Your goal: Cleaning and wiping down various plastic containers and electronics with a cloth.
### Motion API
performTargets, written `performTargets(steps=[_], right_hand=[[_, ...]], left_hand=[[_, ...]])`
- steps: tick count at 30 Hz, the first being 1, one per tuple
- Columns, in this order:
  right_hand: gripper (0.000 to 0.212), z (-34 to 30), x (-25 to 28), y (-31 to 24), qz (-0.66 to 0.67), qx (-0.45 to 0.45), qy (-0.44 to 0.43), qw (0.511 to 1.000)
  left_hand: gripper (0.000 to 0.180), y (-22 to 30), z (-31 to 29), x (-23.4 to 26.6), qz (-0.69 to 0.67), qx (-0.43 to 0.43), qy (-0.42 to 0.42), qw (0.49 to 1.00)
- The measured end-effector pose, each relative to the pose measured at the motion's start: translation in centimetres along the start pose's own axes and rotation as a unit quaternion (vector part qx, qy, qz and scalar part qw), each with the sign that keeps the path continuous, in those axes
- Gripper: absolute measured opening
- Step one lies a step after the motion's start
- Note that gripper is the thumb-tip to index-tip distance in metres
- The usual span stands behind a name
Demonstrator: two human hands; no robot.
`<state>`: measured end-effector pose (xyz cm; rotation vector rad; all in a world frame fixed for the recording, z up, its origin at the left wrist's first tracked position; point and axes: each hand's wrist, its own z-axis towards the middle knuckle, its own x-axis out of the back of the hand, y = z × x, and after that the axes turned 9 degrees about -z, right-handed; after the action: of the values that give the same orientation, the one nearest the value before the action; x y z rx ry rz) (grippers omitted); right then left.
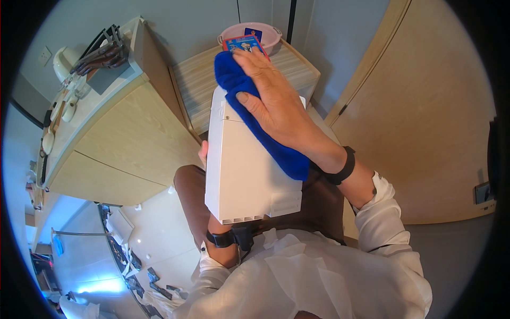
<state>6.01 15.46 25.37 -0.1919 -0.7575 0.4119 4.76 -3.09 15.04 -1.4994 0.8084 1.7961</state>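
A white box-shaped plastic casing (pixel 255 165) stands tilted in front of my body, over my lap. It has small slots along its lower edge and a screw hole near its upper left. My left hand (pixel 203 152) supports it from the left and below; only some fingertips show at its left side, the rest hidden behind the casing. A blue cloth (pixel 289 162) lies across the casing's upper right part. My right hand (pixel 273 101) presses on the cloth with its fingers stretched forward and the thumb on the cloth, holding it against the casing.
Beyond the casing, a pink basin (pixel 268 36) and a red-and-blue printed packet (pixel 241 45) rest on a low wooden cabinet (pixel 194 80). At left, a counter (pixel 101 95) carries dark-handled utensils (pixel 109 53). A wooden door (pixel 419 122) is on the right. Scattered items (pixel 125 228) lie on the floor.
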Motion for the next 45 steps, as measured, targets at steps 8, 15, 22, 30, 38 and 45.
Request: performTargets(steps=[8,15,22,30,38,45], right_hand=[[0.062,-1.0,-0.6,-1.6,0.023,0.069,-0.016,0.997],[0.064,-3.4,-1.1,-2.9,0.061,0.098,-0.064,0.991],[0.066,-5.1,-0.3,-4.5,0.104,0.1,-0.137,0.98],[0.068,-6.9,-0.6,-5.9,0.168,0.166,-0.145,0.961],[0.068,-6.5,0.2,-6.7,0.183,0.191,-0.121,0.957],[0.072,-7.1,-0.2,-7.1,0.193,0.172,-0.099,0.961]], left_hand=[[0.059,-0.1,0.2,-2.1,0.041,-0.015,0.072,0.996],[0.057,-1.5,0.6,-3.0,0.101,-0.109,0.167,0.975],[0.057,-1.7,0.1,-2.4,0.101,-0.101,0.179,0.974],[0.057,-1.6,-0.1,-1.6,0.105,-0.092,0.19,0.972],[0.057,-1.5,0.2,-0.9,0.109,-0.075,0.195,0.972],[0.058,-1.4,0.5,-0.4,0.116,-0.059,0.197,0.972]])
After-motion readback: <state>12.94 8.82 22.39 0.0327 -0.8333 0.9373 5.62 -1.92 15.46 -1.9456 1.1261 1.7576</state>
